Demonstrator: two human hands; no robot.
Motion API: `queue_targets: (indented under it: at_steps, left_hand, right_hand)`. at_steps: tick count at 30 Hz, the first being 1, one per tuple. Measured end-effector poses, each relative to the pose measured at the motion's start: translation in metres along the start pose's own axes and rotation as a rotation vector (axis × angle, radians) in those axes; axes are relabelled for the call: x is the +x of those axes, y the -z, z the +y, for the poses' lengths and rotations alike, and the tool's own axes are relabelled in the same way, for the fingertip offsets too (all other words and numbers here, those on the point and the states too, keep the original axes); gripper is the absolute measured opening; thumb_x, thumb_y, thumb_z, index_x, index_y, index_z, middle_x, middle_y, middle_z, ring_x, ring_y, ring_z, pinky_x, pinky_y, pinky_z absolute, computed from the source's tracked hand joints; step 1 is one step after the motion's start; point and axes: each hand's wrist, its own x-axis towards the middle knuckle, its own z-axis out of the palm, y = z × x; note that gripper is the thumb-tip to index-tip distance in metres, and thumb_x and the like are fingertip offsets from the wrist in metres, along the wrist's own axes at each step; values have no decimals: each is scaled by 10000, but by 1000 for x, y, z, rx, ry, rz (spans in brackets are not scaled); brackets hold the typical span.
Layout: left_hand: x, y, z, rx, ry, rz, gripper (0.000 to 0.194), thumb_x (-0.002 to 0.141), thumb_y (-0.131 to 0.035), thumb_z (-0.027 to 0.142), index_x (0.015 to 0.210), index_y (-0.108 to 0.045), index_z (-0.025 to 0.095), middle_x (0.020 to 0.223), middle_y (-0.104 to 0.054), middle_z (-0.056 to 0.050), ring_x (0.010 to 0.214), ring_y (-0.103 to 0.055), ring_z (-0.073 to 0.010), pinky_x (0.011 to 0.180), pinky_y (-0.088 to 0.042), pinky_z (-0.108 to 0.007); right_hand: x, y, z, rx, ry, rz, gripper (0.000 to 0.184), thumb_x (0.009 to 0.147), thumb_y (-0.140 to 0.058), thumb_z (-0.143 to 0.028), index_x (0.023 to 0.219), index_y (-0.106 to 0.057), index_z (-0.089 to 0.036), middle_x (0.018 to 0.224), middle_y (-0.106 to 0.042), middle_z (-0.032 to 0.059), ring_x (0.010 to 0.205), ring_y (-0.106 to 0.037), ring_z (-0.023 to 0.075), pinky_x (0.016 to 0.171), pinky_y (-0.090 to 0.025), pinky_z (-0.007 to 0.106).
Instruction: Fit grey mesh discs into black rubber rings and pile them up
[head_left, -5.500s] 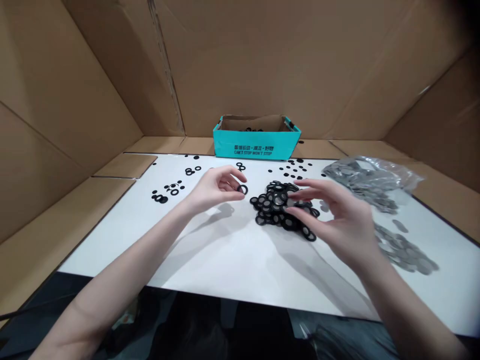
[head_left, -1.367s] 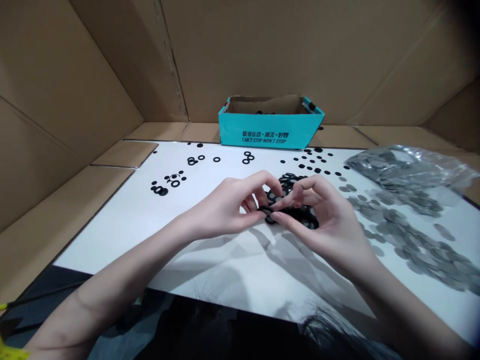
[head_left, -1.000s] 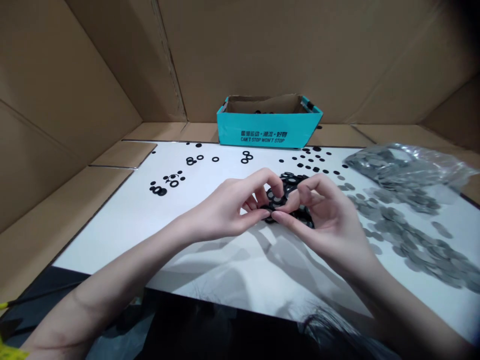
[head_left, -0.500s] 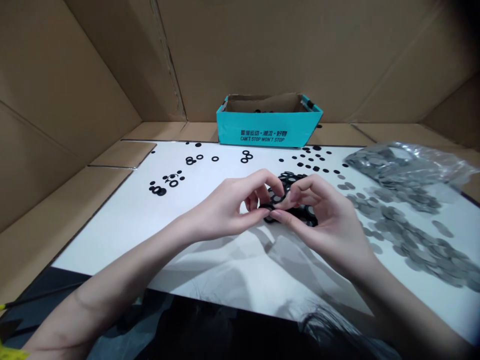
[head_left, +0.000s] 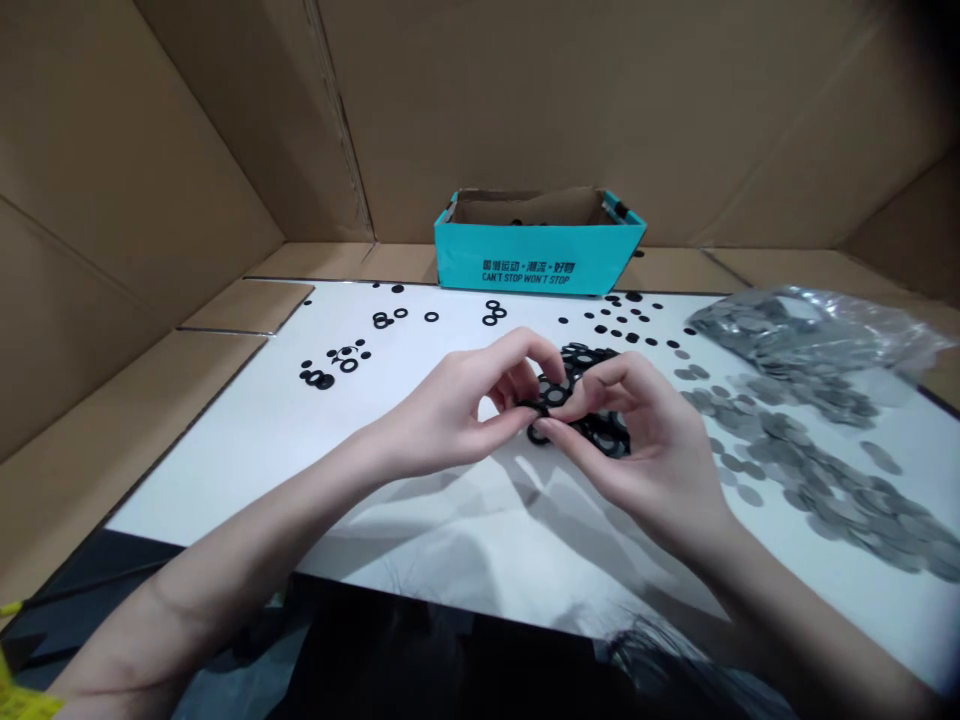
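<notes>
Black rubber rings (head_left: 347,366) lie loose on the white counter (head_left: 225,480), well left of the fingers, with more scattered farther ahead. The left hand (head_left: 442,410) comes in from the left, its left fingers (head_left: 510,350) together and pinching a black ring (head_left: 534,407) by its edge. Just right of that pinch, partly under the fingers, sits a heap of grey discs set in black rings (head_left: 604,437). The right hand (head_left: 645,430) is over it, its right fingers (head_left: 600,395) curled in; whether they clamp anything is hard to tell. A teal cardboard box (head_left: 536,265) stands straight ahead of the fingers. Loose grey metal discs (head_left: 817,480) and a clear plastic bag (head_left: 795,330) lie to the right. The rings look light, thin and bendy, probably easy to slip, so the outer rim seems the best hold.
</notes>
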Motion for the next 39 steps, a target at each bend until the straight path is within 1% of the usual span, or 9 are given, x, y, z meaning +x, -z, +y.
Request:
queue_targets:
  at_steps: [7,12,15,18,21,25,30,34,39]
  left_hand:
    - [-1,-5,1,20,-2,23,246,908,-547,73,1108,-510,210,956,-614,-4,807,-623,-106,729,-548,-231]
    - [-2,-4,5,103,29,-54,281,878,-550,55,1101,-513,222,971,-641,6,784,-620,-99,727,-534,-231]
    - [-1,-2,5,96,43,-41,283,876,-559,67,1108,-522,226,1004,-667,-2,814,-649,-109,732,-549,-234]
    - [-1,-1,4,17,13,14,310,898,-596,94,1169,-535,232,1152,-669,-38,886,-681,-117,747,-585,-227]
    - [0,0,3,-43,-71,52,377,907,-675,134,1247,-553,243,1339,-620,-77,1024,-694,-148,764,-612,-219]
    - [0,-2,3,-34,-167,80,382,917,-742,185,1262,-586,241,1292,-664,-62,1035,-713,-149,849,-616,-232]
    - [-1,-5,6,-27,-168,114,384,919,-767,229,1259,-589,226,1236,-697,-59,1000,-734,-154,913,-627,-271]
    - [-2,-7,6,-9,-167,107,372,945,-730,220,1283,-580,258,1284,-693,-52,1035,-739,-163,962,-624,-294]
    - [-3,-7,5,13,-188,99,426,948,-669,104,1316,-564,291,1318,-683,-25,1033,-741,-145,959,-620,-277]
  right_hand:
    - [2,4,2,63,-73,34,269,836,-753,-194,882,-499,-274,764,-639,-40,765,-686,193,767,-501,398]
    - [-4,0,0,52,36,53,309,820,-718,-109,876,-472,-285,742,-589,-50,703,-642,173,702,-515,367]
    - [-4,-1,0,5,57,68,306,809,-718,-94,879,-489,-285,764,-596,-41,728,-645,176,709,-515,362]
    - [0,1,0,122,-92,55,286,817,-748,-163,870,-490,-278,739,-629,-46,730,-664,174,735,-521,360]
    - [5,5,1,398,-295,7,347,796,-820,-279,864,-481,-271,702,-640,-57,672,-651,149,641,-514,301]
    - [10,8,-2,614,-445,-88,477,706,-920,-412,849,-493,-255,669,-632,-64,623,-608,118,587,-504,249]
    - [13,10,-5,648,-550,-198,545,672,-918,-523,851,-471,-269,680,-643,-55,583,-591,128,563,-516,267]
    - [13,12,-2,619,-578,-233,570,643,-912,-580,861,-476,-286,693,-647,-38,644,-644,173,626,-569,320]
    - [11,11,0,636,-583,-251,537,665,-904,-552,887,-490,-291,757,-683,-27,710,-691,194,683,-598,351]
